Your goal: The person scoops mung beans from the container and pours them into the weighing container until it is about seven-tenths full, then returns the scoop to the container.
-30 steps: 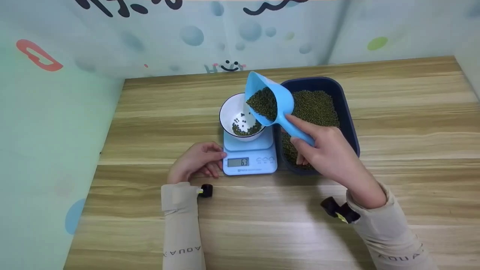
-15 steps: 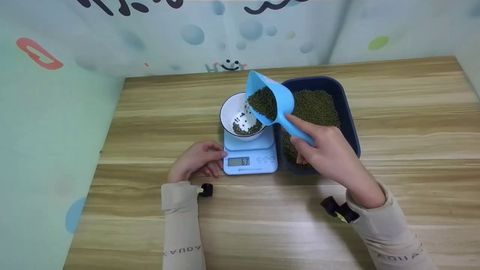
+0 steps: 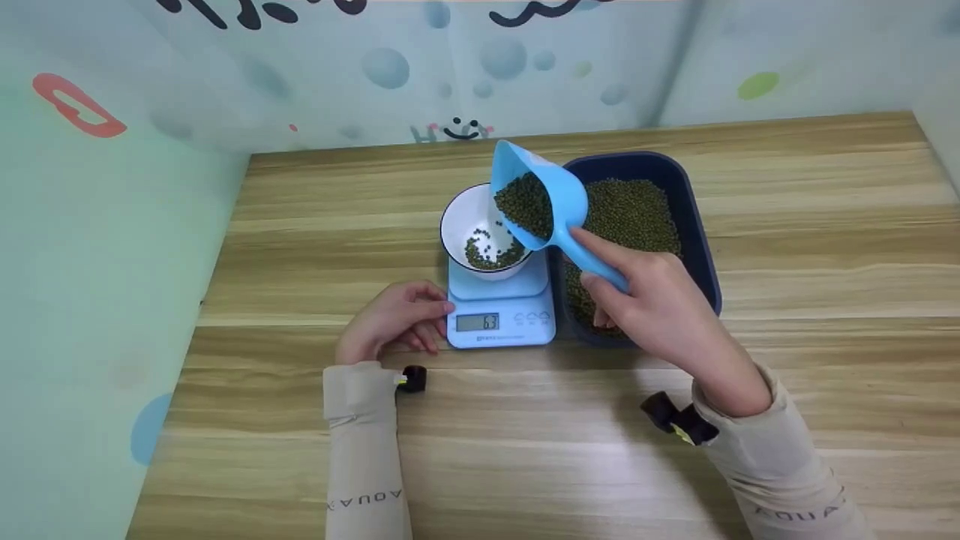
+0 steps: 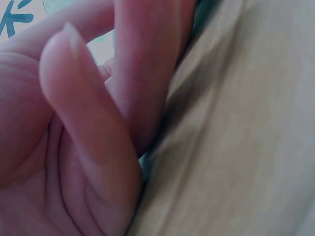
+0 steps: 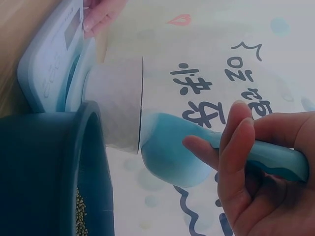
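Note:
My right hand [image 3: 660,300] grips the handle of a light blue scoop [image 3: 570,196], its index finger laid along the handle. Dark green beans [image 3: 529,206] fill the scoop, which is tilted with its mouth over the right side of a white bowl [image 3: 461,225]. Inside the bowl lies a small patch of the same beans, with a few scattered. The bowl stands on a light blue kitchen scale [image 3: 501,335] whose display reads 63 or 6.3. My left hand [image 3: 394,315] rests on the table with relaxed fingers, thumb touching the scale's left edge.
A dark blue bin [image 3: 701,247] of green beans [image 3: 634,214] stands just right of the scale, partly under the right hand. The wooden table [image 3: 510,450] ends at a printed wall covering [image 3: 322,75] behind and to the left.
A few beans have dropped from the scoop's lip into the bowl. The scoop and both hands have stayed almost still, and the display reading looks the same.

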`<state>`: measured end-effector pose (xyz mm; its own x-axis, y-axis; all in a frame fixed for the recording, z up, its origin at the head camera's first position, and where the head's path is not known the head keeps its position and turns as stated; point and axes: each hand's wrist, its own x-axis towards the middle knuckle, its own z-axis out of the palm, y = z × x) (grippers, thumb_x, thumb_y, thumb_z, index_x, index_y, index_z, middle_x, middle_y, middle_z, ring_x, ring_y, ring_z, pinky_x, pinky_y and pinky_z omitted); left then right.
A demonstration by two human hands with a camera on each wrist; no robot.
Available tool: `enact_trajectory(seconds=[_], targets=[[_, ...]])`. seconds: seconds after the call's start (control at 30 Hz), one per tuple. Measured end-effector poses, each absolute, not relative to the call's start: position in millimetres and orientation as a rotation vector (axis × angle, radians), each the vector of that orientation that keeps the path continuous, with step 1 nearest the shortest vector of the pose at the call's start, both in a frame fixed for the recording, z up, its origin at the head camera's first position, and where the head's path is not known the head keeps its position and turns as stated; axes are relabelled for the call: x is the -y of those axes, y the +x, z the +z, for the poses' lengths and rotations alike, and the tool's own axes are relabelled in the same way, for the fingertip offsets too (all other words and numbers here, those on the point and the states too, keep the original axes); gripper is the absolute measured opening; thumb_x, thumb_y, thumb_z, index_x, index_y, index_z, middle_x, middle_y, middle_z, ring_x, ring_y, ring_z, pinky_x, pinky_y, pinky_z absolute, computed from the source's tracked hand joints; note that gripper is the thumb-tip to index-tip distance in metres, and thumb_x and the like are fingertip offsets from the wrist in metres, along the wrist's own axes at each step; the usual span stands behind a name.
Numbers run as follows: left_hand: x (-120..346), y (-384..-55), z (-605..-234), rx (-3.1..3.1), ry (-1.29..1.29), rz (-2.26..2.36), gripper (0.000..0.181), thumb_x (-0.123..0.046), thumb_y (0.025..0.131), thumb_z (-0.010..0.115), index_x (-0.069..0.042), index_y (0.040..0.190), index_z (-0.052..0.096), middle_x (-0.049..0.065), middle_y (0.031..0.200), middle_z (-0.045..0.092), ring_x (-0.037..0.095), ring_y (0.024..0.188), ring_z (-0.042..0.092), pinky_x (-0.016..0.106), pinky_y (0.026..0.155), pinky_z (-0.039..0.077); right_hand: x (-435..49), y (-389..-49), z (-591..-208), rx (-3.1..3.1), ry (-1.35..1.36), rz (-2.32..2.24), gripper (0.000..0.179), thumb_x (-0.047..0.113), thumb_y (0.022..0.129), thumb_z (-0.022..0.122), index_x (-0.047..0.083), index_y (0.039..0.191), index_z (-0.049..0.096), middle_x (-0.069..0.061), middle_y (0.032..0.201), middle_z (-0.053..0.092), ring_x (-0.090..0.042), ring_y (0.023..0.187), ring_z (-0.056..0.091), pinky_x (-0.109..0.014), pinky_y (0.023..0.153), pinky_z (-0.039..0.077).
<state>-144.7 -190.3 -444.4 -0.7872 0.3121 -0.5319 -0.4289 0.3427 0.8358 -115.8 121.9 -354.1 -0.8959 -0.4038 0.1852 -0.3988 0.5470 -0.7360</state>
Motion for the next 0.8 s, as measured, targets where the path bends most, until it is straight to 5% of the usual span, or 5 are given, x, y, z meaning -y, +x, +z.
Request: enact_trajectory(seconds=[0.8], targets=[[188.2,-143.9,-441.2,-1.969,-0.109,1.519,0.027,-0.022,0.085,0.062,-0.001,0.101,0.054,0.021,0.082,0.063,0.023,0.053,0.062,0.027,0.044,0.047,-121.9,-115.8,-355.2,-2.801,-0.773,-1.290,0.044,0.012,0.088,0.056,0.019,0.130,0.046,0.005,0.061,0.058,0.000,0.048,0.053,-0.023,0.044,0.043]])
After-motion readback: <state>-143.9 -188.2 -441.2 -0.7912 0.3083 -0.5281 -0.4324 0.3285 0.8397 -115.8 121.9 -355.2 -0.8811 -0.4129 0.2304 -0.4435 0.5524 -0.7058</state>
